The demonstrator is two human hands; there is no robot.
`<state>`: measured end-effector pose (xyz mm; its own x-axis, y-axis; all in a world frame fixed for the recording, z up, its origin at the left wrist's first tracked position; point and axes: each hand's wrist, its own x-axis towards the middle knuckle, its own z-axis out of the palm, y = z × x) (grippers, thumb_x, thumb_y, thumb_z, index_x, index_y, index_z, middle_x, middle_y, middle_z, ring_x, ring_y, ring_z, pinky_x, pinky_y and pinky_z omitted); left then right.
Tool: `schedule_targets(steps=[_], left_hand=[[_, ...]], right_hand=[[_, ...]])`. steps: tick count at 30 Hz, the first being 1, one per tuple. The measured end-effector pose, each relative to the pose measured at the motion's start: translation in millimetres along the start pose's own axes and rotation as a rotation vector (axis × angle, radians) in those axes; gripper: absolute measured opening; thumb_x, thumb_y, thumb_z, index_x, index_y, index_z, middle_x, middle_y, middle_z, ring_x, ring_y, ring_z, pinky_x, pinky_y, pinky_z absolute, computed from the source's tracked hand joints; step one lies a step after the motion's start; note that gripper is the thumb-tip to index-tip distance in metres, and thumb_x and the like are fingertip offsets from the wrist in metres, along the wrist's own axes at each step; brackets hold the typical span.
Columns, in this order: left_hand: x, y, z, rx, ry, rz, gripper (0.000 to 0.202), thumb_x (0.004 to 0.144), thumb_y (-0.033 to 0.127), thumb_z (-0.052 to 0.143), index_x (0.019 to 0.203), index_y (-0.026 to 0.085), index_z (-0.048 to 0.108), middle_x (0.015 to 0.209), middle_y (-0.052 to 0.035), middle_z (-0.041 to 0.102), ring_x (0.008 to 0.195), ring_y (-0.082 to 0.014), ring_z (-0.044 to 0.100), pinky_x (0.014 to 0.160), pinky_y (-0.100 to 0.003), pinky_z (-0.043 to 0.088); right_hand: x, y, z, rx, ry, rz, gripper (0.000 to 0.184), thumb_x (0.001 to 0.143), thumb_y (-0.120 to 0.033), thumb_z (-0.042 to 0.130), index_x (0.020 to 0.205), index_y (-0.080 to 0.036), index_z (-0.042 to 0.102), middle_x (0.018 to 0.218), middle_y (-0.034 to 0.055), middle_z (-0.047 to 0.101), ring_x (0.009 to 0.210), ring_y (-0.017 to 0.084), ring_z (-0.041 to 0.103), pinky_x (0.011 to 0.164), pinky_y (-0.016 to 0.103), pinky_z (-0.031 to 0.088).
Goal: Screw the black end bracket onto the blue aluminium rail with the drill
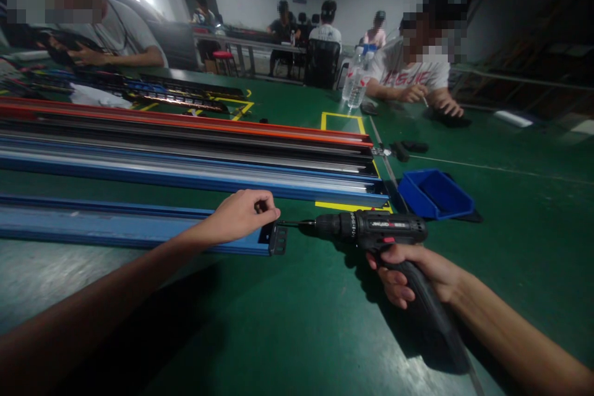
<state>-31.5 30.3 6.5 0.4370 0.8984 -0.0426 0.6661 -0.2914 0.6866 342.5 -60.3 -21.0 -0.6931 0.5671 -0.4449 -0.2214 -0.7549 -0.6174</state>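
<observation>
My left hand [248, 213] is curled over the right end of a blue metal rail [153, 229]. Its thumb and forefinger close at the top of a black end cap [279, 240], and the other fingers are hidden behind. In my right hand [403, 275] is a black cordless drill [390, 229], gripped by its handle and pointing left. The drill's long bit [297, 223] reaches to the end cap near my left thumb; whether a screw sits at its tip is too small to tell.
Beyond the near rail lie more long rails, blue [278, 179], black and orange [232, 122]. A blue parts bin [434, 193] stands behind the drill, with water bottles [357, 83] farther off. People sit across the green table [297, 322], one handling a dark object [450, 117].
</observation>
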Motion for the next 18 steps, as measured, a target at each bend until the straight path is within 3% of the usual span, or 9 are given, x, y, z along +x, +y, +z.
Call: schedule_targets(steps=[18], left_hand=[[0.7,-2.4,1.0,0.006,0.002,0.01,0.027,0.088,0.046,0.062,0.077,0.021,0.066,0.077,-0.0014,0.071,0.073,-0.0186,0.064,0.068,-0.028,0.047]], right_hand=[[0.3,-1.5,2.5,0.003,0.006,-0.002,0.021,0.089,-0.028,0.066,0.099,-0.01,0.069,0.059,-0.005,0.053,0.045,0.008,0.05,0.053,0.026,0.054]])
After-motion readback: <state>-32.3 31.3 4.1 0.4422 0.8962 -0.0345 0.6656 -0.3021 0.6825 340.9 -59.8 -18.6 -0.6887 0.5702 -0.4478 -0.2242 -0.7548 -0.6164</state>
